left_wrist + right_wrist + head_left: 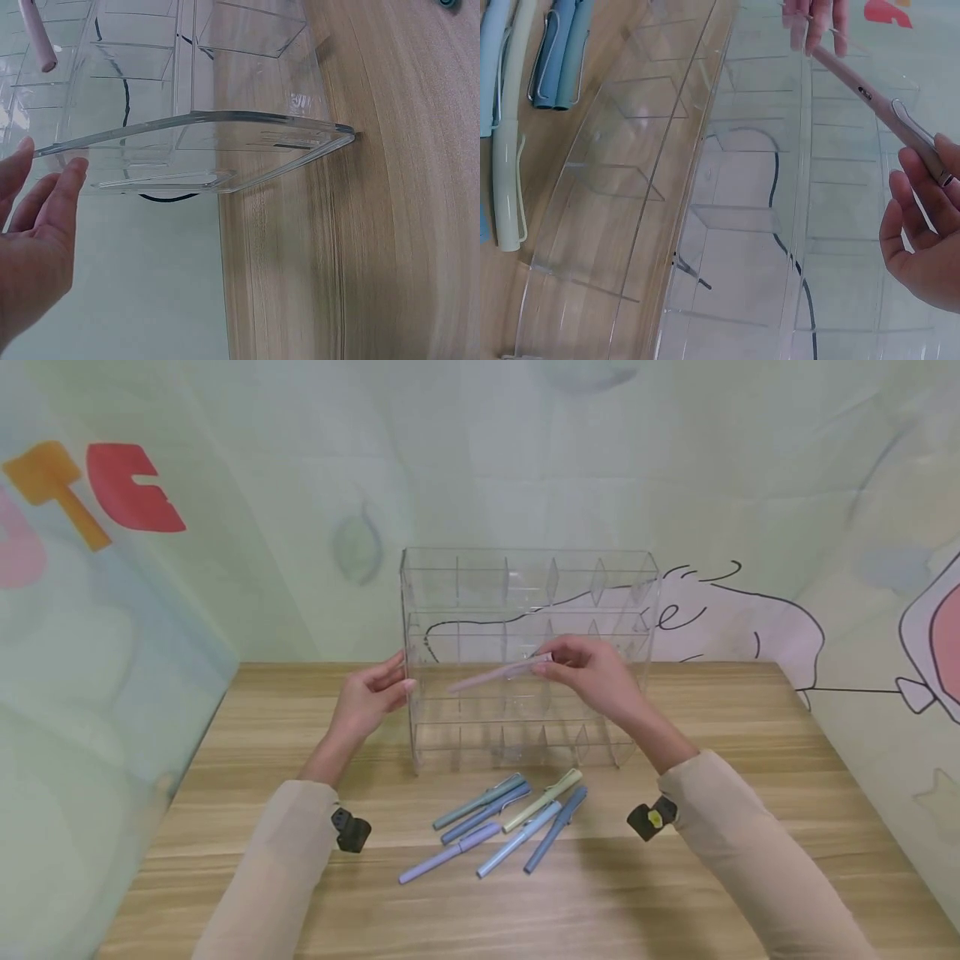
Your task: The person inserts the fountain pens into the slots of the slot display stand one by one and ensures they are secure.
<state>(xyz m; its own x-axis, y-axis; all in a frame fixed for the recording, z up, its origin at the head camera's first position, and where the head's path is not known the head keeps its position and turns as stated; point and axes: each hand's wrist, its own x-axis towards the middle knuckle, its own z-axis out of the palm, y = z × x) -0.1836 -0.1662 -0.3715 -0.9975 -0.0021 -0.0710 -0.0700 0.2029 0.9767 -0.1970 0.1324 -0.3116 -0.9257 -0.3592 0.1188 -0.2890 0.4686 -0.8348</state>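
Observation:
A clear acrylic rack (528,722) with several tiers of small compartments stands upright on the table. At its left side panel (217,118), my left hand (367,697) holds the edge between thumb and fingers. My right hand (596,677) pinches a pale pink pen (498,673) by one end, in front of the rack's middle tiers. The pen slants, with its free end pointing left and slightly down in the head view. Its metal clip (911,120) shows in the right wrist view, near the right fingers.
Before the rack lie several pens: a green-grey pen (472,802), a blue pen (483,814), a lavender pen (448,853), a pale yellow pen (542,802), a light blue pen (517,841) and a dark blue pen (555,831). A printed cloth backdrop (300,510) hangs behind the wooden table (750,735).

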